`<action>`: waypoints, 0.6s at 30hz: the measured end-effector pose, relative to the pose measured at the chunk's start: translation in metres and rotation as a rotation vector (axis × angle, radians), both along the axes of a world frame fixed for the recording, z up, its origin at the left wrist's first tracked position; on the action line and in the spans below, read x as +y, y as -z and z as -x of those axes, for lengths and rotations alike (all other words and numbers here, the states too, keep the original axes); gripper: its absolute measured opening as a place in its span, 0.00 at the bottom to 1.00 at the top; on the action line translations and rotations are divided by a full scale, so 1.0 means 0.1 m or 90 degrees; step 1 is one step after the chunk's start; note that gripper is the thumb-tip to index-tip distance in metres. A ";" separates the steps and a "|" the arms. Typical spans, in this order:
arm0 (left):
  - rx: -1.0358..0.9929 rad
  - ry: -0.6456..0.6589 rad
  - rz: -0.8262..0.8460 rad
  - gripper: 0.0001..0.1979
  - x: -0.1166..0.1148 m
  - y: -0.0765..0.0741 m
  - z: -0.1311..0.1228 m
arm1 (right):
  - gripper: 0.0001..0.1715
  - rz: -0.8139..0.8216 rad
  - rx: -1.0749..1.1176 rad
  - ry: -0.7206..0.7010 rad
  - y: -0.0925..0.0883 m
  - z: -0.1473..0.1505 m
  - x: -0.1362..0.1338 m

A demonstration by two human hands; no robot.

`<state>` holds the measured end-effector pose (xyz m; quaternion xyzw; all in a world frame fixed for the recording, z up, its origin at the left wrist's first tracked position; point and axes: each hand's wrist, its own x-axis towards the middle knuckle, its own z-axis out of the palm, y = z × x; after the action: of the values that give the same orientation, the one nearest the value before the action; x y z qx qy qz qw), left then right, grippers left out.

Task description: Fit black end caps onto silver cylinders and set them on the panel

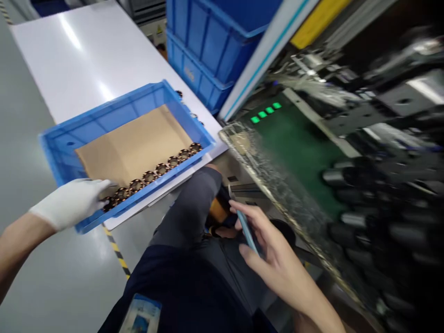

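Round copper-wound parts [152, 175] in blue crate [114, 115]; white-gloved left hand [74, 201] touching.

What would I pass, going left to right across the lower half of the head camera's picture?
Gloved left hand reaching into the blue crate → row of copper-wound round parts along the crate's near wall → bare right hand holding a thin blue tool → blurred row of dark cylinders on the machine.

White glove [71, 201], dark trousers [194, 277]
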<state>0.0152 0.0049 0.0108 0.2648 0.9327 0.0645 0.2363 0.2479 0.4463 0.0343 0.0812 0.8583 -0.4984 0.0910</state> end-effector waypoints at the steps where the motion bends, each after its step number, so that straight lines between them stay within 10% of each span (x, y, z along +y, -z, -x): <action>1: 0.098 0.002 -0.050 0.24 0.08 -0.04 -0.07 | 0.40 -0.081 0.032 0.040 -0.06 0.17 0.04; 6: 0.176 0.045 -0.324 0.22 1.10 -0.16 -0.64 | 0.45 -0.387 -0.001 0.262 -0.12 1.24 0.13; 11: -0.030 0.399 -0.457 0.18 2.33 -0.01 -1.44 | 0.29 -0.400 0.000 0.252 -0.15 1.72 0.17; 14: -0.168 0.552 -0.403 0.22 2.61 0.12 -1.72 | 0.31 -0.351 0.129 0.195 -0.14 1.19 0.18; 18: -0.164 0.586 -0.300 0.21 2.61 0.48 -1.63 | 0.25 -0.240 0.264 0.308 -0.01 -0.37 0.36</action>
<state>0.1781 0.2659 -0.0370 0.6827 0.6436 0.1936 0.2867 0.2844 0.4820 0.0356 0.1943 0.8912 -0.3447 -0.2219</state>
